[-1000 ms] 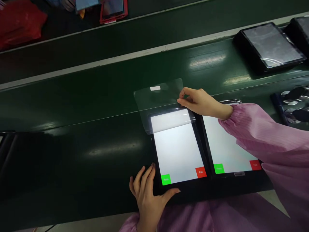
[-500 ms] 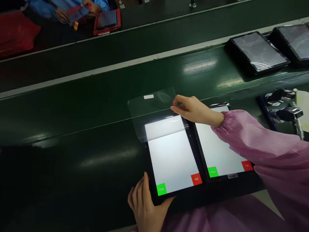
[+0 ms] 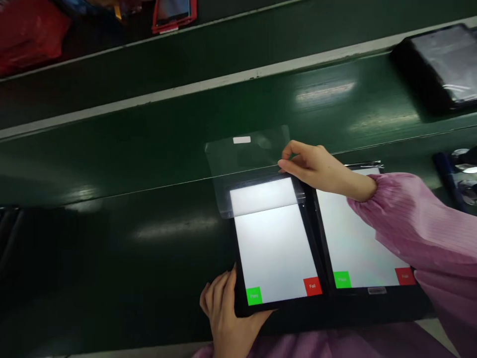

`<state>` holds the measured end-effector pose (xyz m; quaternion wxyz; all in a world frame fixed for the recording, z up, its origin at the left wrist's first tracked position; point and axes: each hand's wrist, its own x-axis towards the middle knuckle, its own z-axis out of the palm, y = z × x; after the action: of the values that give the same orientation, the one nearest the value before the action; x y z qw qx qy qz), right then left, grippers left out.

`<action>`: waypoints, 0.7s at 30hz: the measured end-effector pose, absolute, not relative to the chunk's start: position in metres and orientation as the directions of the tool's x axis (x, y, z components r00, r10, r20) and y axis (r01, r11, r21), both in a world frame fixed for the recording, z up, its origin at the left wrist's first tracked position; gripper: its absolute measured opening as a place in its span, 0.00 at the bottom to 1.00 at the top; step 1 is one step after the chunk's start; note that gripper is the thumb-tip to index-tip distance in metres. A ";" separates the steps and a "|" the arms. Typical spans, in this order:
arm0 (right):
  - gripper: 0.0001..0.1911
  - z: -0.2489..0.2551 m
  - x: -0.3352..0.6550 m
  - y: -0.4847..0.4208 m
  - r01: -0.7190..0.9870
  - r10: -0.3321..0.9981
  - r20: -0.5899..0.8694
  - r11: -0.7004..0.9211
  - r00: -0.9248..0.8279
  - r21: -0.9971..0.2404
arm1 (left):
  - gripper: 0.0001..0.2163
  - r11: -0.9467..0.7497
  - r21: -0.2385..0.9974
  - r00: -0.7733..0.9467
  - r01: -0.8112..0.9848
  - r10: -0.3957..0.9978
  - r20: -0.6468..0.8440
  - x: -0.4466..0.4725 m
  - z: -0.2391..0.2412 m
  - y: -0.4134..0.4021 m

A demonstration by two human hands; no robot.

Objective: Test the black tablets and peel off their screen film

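Note:
A tablet lies in front of me, its lit white screen showing a green Pass square and a red Fail square. My left hand grips its lower left corner, fingers along the side and thumb under the bottom edge. Between thumb and forefinger, my right hand pinches the right edge of a clear plastic film with a small white label. The film's lower part overlaps the top of the screen; its upper part extends past the tablet. To the right, a second lit tablet is partly hidden by my right forearm.
At the upper right a dark device with a film-covered screen rests on the green bench. Shiny metal parts and a dark blue object lie at the right edge. Across the bench are a red bag and a red-framed tablet.
The view has shifted, so the bench things appear further right and the far side is cropped. My hands keep the same grips; the film still overlaps the screen's top.

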<state>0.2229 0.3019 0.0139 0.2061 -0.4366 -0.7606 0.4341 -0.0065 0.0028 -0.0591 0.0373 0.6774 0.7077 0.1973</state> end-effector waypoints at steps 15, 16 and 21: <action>0.12 0.022 0.239 0.299 0.361 0.889 0.180 0.346 -0.420 -0.866 | 0.38 -0.112 0.489 -0.055 0.865 0.948 0.315 -0.013 -0.053 0.016; 0.12 0.024 0.240 0.295 0.353 0.883 0.198 0.364 -0.426 -0.862 | 0.37 -0.119 0.492 -0.056 0.862 0.944 0.326 -0.013 -0.054 0.017; 0.13 0.033 0.244 0.269 0.386 0.874 0.268 0.430 -0.406 -0.816 | 0.36 -0.127 0.507 -0.068 0.852 0.935 0.349 -0.012 -0.058 0.020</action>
<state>0.2445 0.2693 0.0333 0.3580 -0.4111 -0.7659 0.3408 -0.0117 0.0203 -0.0576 0.0643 0.6795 0.6574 0.3193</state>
